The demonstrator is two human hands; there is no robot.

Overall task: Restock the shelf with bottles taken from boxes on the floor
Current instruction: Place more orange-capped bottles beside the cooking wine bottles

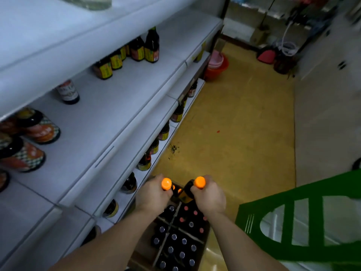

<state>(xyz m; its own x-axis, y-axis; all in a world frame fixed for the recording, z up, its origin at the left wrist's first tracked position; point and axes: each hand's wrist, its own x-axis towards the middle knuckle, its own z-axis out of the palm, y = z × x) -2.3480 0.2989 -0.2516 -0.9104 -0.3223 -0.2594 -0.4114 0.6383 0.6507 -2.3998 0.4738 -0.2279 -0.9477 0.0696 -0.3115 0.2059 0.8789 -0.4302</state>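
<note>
White shelf (109,118) runs along L side; box (172,224) w/ boxed bottles (182,254) sits on floor by shelf's front edge. Above box, left hand (154,194) has its grip clamped on orange-cap bottle (166,183); right hand (209,196) grip is clamped on second orange-cap bottle (187,194).

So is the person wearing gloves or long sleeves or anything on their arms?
No gloves: the left hand and the right hand are both bare. The left forearm and the right forearm are bare too, with no sleeve showing down to the picture's bottom edge. No watch, bracelet or ring can be seen on the parts that show.
</note>
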